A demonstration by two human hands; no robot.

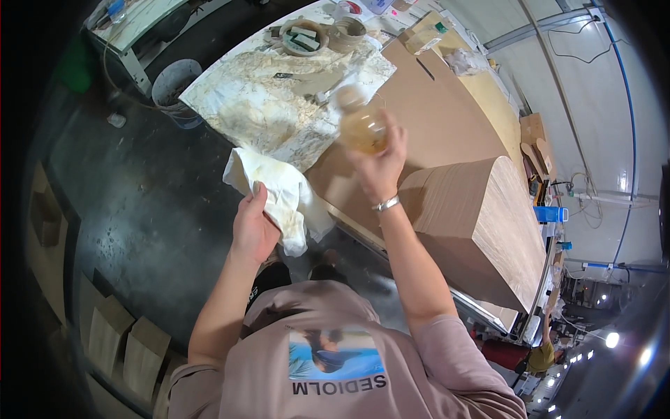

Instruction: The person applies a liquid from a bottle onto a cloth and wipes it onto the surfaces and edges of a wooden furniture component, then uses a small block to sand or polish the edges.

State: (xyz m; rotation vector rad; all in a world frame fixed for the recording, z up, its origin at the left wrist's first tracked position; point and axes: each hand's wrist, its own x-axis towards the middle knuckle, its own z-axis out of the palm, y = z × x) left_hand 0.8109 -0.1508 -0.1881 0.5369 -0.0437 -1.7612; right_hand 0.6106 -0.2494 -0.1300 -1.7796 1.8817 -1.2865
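A white stained cloth (276, 188) hangs over the floor at the table's near left corner, and my left hand (252, 227) is closed on it with the thumb on top. In my right hand (382, 160) is a clear bottle (364, 129) with yellowish liquid in its lower part. The bottle is smeared by motion, so its neck and top are hard to make out. It is above the table, at the edge between a stained white sheet (265, 98) and a brown board (447, 115). A tall stack of wood-grain panels with a rounded end (460, 202) stands to the right of my right forearm.
On the sheet sit a round tub (304, 36) with greenish pieces in it and another round container (347, 31). A dirty bucket (176, 84) stands on the floor at the left. More wood pieces (143, 349) are at the lower left. A person (539, 356) is far off at the right.
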